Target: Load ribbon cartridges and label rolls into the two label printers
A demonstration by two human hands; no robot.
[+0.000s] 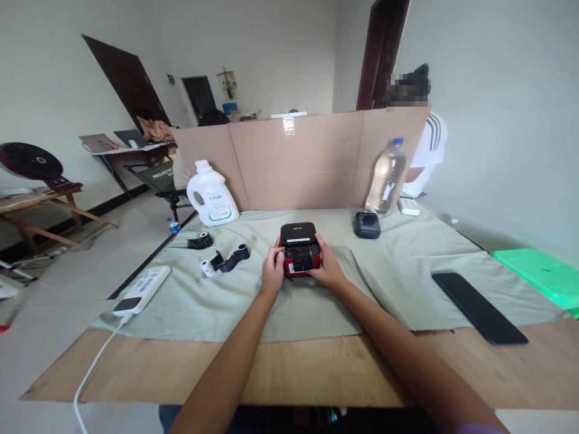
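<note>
The small red and black label printer (299,250) sits mid-surface, dead centre on the grey-green cloth (398,265), and both hands are on it. Left hand (272,270) cups its 9 o'clock side, fingers curled onto the edge; right hand (329,268) clamps the 3 o'clock side, thumb up near the top. The lid looks open with the dark roll bay showing, so my guess is the loading is about halfway: printer opened up, nothing seated and closed yet. Can't tell if a roll is already inside, too dark in there

Counting outward: at about 9 to 10 o'clock of the printer there are three dark rolls or spools (235,258) plus one small white roll (208,267). One white detergent jug (211,194) at 10 o'clock, one clear water bottle (386,177) at 2 o'clock, one second small dark device (367,225) just in front of the bottle. One black phone (478,307) at 4 o'clock, one white power strip (142,289) at 8 o'clock. One cardboard screen (298,160) across the back, and another person in a white top (432,150) behind it at 1 o'clock
</note>
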